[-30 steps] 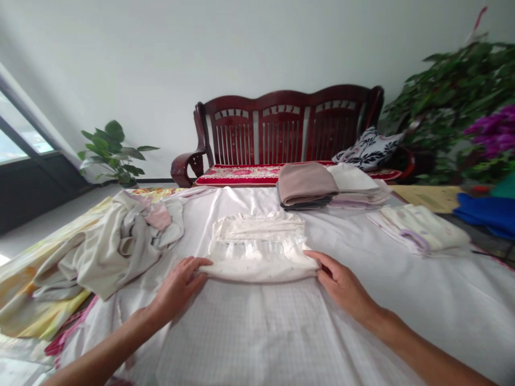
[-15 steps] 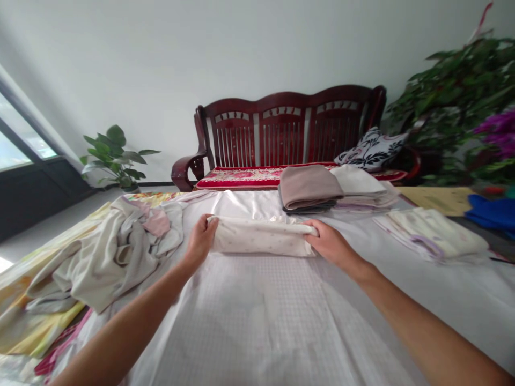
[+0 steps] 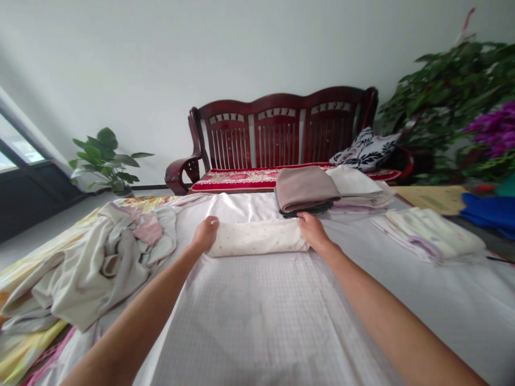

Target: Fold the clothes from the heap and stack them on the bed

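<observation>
A white cloth with a small speckled print (image 3: pixel 257 237) lies folded into a flat band across the middle of the bed-like surface. My left hand (image 3: pixel 206 234) is closed on its left end, and my right hand (image 3: pixel 312 230) grips the right end, thumb on top. Between the band and my body spreads a white, finely checked fabric (image 3: pixel 249 316); whether it is one piece with the band I cannot tell. Just behind my right hand sits a folded brown cloth (image 3: pixel 306 187) on a dark one.
Crumpled grey-white clothing (image 3: pixel 92 268) heaps up at the left. Folded white cloths (image 3: pixel 356 182) and a folded cream cloth (image 3: pixel 434 230) lie to the right, with blue fabric (image 3: pixel 488 214) beyond. A dark red wooden bench (image 3: pixel 277 128) stands against the wall behind.
My right hand has shifted slightly left and turned more over the band's end. The band now lies flatter, its top edge less lifted. The view has swung slightly right.
</observation>
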Demonstrator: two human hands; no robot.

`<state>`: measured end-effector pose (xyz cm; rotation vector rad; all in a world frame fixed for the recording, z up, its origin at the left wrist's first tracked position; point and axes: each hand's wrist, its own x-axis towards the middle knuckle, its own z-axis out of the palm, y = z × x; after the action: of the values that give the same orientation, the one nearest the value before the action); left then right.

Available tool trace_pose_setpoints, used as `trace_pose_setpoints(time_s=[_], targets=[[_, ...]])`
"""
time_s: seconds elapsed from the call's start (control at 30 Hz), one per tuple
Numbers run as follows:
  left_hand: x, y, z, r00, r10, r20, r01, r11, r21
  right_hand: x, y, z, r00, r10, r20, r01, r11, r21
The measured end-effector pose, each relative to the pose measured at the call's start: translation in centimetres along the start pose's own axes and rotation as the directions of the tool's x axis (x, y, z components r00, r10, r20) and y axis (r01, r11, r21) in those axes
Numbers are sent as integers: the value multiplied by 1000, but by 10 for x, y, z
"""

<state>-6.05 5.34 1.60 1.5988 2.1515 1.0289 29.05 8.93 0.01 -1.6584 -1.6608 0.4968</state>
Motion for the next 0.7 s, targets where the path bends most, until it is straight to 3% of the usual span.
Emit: trace_pose_setpoints(time_s=[0.1, 0.17, 0.23, 0.3, 0.37, 0.4, 0.5, 0.7], targets=[[-16, 11, -16, 996, 78, -40, -75, 994, 73, -14, -13, -14, 1000, -6, 1, 6, 993, -116], [-37, 21, -21, 966, 252, -59, -242, 959, 146, -31, -27, -20, 995, -90, -48, 72, 956, -284], [-60, 32, -16, 884, 466, 22, -459, 861, 220, -50, -45, -17, 961, -272, -53, 220, 866, -450], [-77, 41, -3, 797, 578, 175, -603, 751, 270, -65, -62, -6, 883, -464, 65, 435, 760, -483], [-83, 45, 12, 753, 581, 308, -657, 678, 329, -73, -73, 10, 811, -539, 228, 580, 689, -435], [-83, 45, 18, 748, 563, 353, -664, 656, 360, -73, -75, 18, 799, -523, 298, 602, 680, -419], [-70, 38, 28, 750, 500, 434, -659, 617, 429, -66, -69, 30, 829, -387, 403, 547, 711, -442], [-39, 9, 15, 792, 399, 462, -598, 661, 454, -48, -38, 16, 891, -255, 375, 425, 758, -495]])
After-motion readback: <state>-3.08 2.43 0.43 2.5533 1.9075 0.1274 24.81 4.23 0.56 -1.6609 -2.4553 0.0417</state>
